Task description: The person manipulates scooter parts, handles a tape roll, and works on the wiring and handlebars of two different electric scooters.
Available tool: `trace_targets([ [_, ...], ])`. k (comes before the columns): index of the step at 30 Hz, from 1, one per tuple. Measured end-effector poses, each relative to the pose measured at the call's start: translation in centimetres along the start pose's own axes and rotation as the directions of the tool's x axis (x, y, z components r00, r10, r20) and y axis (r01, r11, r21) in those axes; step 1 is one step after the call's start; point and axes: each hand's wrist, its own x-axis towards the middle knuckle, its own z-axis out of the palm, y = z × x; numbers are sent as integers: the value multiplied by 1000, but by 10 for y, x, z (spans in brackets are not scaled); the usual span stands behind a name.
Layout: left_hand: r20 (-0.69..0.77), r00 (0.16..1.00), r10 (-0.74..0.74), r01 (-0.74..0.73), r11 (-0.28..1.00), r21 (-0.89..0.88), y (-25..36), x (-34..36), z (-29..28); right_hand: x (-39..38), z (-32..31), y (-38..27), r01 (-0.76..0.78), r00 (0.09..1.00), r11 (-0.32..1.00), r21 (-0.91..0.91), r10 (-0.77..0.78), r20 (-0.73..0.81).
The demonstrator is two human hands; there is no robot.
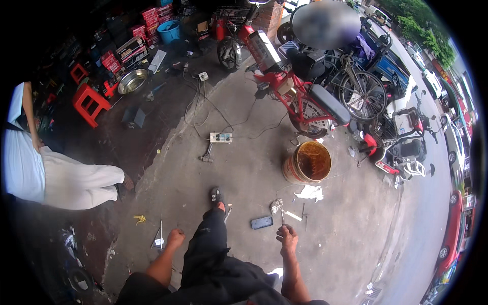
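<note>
My left hand point(176, 237) hangs at my side with the fingers curled shut and nothing in it, above a thin metal frame piece point(159, 237) lying on the concrete. My right hand point(287, 237) is shut on a thin metal tool point(280, 210) that sticks forward out of the fist. A dark phone point(262, 222) lies on the ground just left of that hand. Between my hands, my leg in black trousers point(208, 249) steps forward, foot point(216, 196) on the floor.
An orange bucket point(307, 161) stands ahead on the right, with a white rag point(310, 192) beside it. Behind it is a red electric bike point(300, 96) among other parked bikes. A power strip point(221, 137) with cables, red stools point(90, 104), and a person in white point(51, 175) are on the left.
</note>
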Motion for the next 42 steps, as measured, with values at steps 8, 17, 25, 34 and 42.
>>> trace_targets([
  [8, 53, 991, 122, -110, 977, -183, 247, 169, -93, 120, 107, -174, 56, 995, 997, 52, -52, -85],
  [17, 124, 988, 92, -40, 928, -369, 434, 280, -84, 303, 177, -319, 127, 987, 992, 22, -125, -96],
  [25, -60, 990, -128, 128, 992, -14, 478, 311, -13, 550, 280, -355, 181, 940, 914, -364, -51, 338],
  [34, -47, 987, 154, -139, 962, 235, 600, 342, 72, 807, 469, -199, 35, 999, 820, -572, -40, 4],
  [42, -59, 992, -110, 116, 987, 109, 552, 375, 90, 904, 584, -205, 384, 755, 839, -385, -526, -392],
])
